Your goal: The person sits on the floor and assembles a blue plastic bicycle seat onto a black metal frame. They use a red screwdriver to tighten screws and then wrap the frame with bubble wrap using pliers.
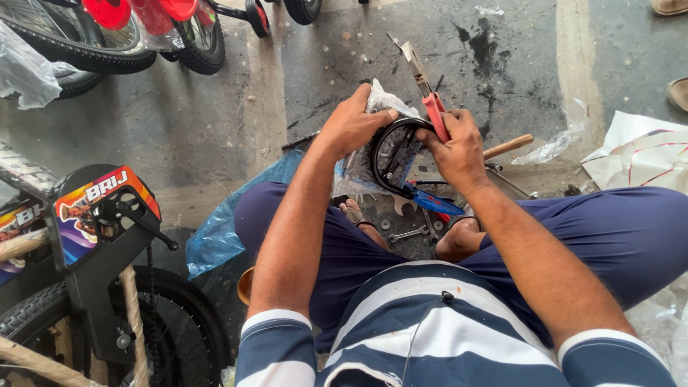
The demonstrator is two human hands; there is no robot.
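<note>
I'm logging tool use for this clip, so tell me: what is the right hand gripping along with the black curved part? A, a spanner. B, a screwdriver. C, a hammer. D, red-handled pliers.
D: the right hand grips red-handled pliers, their metal jaws pointing up and away, against the black curved part; the wooden-handled tool and the spanner lie on the floor untouched.

A black curved bicycle part [393, 154], partly hidden by the left hand [352, 123] and right hand [453, 143]; the small fittings on it are too small to identify. Beyond it, bicycle wheels [107, 43] are cropped by the top edge.
</note>
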